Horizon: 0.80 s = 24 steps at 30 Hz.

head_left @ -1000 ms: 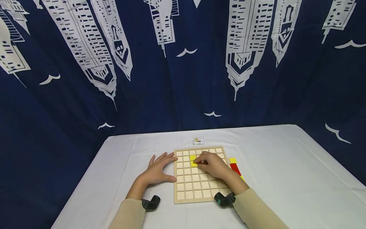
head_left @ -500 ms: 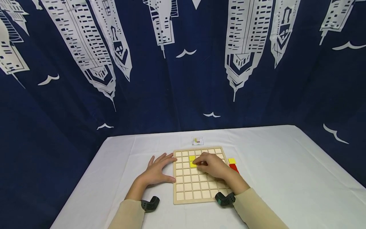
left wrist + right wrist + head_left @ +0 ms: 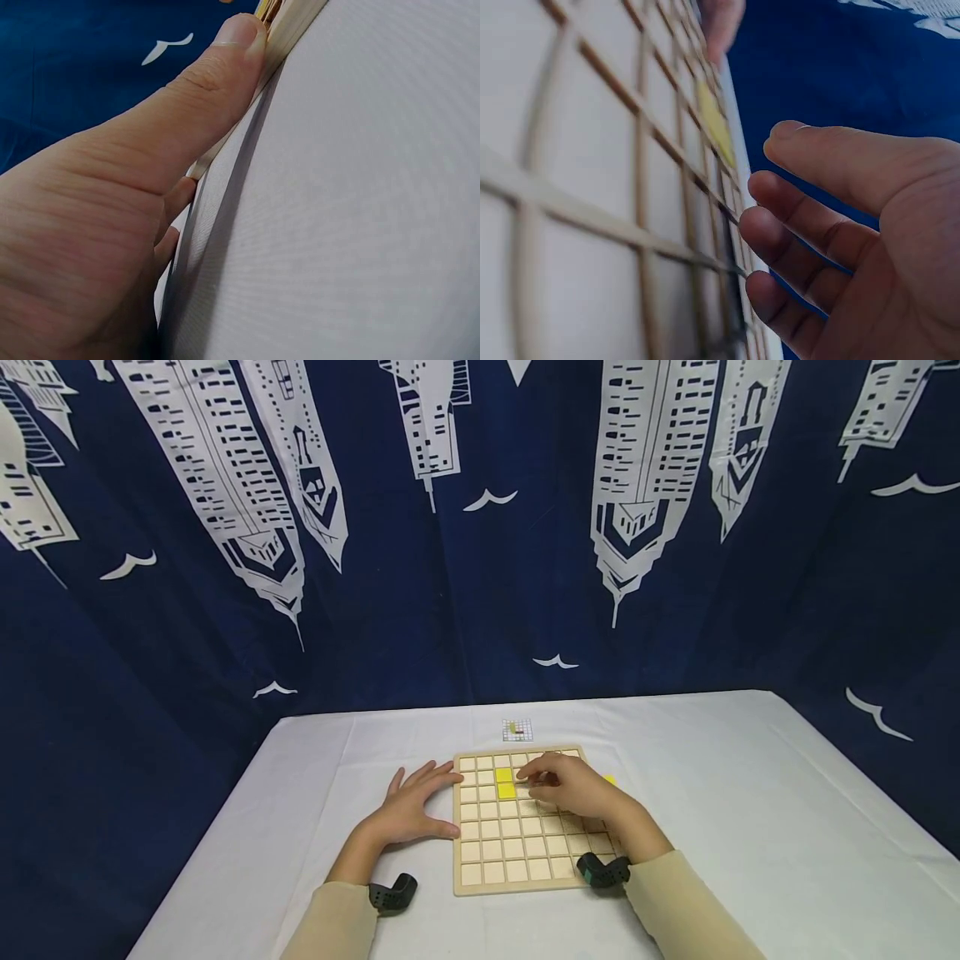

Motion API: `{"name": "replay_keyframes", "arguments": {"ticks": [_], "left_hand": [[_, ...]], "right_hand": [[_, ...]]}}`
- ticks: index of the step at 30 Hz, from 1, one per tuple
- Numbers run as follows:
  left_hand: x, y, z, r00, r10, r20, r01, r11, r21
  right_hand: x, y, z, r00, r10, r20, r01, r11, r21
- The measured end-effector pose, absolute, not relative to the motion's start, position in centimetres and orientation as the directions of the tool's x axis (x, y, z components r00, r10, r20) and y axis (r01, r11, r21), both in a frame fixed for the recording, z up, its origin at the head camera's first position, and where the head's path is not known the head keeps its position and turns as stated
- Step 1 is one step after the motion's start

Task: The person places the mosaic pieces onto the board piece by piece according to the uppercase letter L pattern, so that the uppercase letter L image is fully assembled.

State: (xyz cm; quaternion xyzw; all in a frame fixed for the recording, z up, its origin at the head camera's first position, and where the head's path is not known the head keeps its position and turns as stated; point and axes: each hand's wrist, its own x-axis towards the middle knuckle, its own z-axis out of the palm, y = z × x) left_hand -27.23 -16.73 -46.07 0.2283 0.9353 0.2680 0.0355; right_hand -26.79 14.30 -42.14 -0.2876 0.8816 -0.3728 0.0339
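A wooden grid board (image 3: 480, 877) lies on the table. Two yellow square tiles sit in adjoining cells, the far tile (image 3: 503, 775) directly behind the near tile (image 3: 506, 791). My left hand (image 3: 405, 814) has its fingers spread along the board's left edge; in the left wrist view the thumb (image 3: 202, 82) touches that edge. Over the grid, just right of the yellow tiles, hovers my right hand (image 3: 573, 787). Its fingers are loosely bent and, in the right wrist view, the thumb (image 3: 832, 154) is apart from the fingers, with nothing between them.
Behind the board lies a small printed grid card (image 3: 517, 730) with coloured squares. A loose yellow tile (image 3: 610, 780) shows partly past the board's right edge, beside my right wrist. A dark blue curtain (image 3: 450, 643) hangs behind the white-covered table (image 3: 750, 793).
My right hand has let go of the nearer yellow tile and moved up and right, off it. The red tiles at the right are now hidden behind my right arm. The left hand stays put.
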Motion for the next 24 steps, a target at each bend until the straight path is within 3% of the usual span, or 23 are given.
{"name": "replay_keyframes", "arguments": {"ticks": [6, 13, 24], "left_hand": [[-27.2, -16.8, -46.1, -0.891, 0.450, 0.051, 0.408, 0.748, 0.524], [-27.1, -16.8, -46.0, -0.892, 0.449, 0.053, 0.405, 0.740, 0.537], [-27.0, -16.7, -45.9, -0.896, 0.440, 0.058, 0.400, 0.743, 0.536]], "right_hand": [[-27.2, 16.5, -41.2, -0.862, -0.471, 0.187, -0.464, 0.585, -0.665], [-27.7, 18.9, -40.8, -0.919, -0.373, 0.128, -0.356, 0.644, -0.678], [-27.9, 22.2, -41.3, -0.957, -0.279, 0.072, -0.258, 0.716, -0.649]]}}
